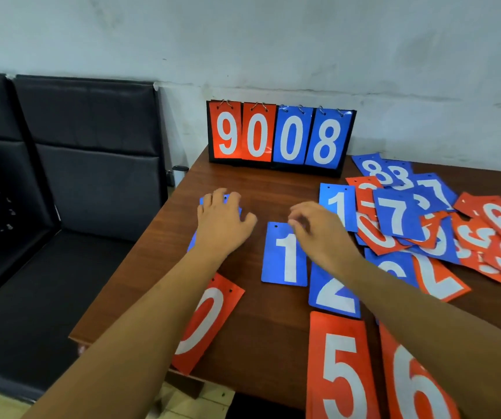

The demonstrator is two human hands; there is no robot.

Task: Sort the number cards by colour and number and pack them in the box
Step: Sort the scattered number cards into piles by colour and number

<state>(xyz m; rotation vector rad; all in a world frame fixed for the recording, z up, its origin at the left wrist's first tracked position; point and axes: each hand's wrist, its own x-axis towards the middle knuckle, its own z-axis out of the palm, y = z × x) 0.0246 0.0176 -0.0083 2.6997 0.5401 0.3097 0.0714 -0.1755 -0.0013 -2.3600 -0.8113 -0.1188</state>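
Wooden table (255, 322) against a pale wall, black padded seats (71, 152) off its left edge. At the far edge, upright: a black flip scoreboard (281, 137) showing red 9, red 0, blue 0, blue 8.

Left hand (222, 225) flat near the left edge, fingers spread, palm down on a blue card (202, 202) mostly hidden beneath; number unreadable, and probably pressing rather than gripping. Right hand (318, 231) toward the table's middle, fingers loosely curled and holding nothing, fingertips just at the top right corner of a blue 1 card (285, 255) lying flat.

Blue 2 card (332, 290) just right of that 1, partly under the right forearm. Red 0 card (205, 322) near the left edge, tilted, overhanging the near-left corner slightly. Red 5 card (340, 367) and red 6 card (409, 385) along the near edge. Loose heap of red and blue cards (430, 225) over the right side, overlapping: a blue 1, 7s, 8s, red 9s, a red 2.
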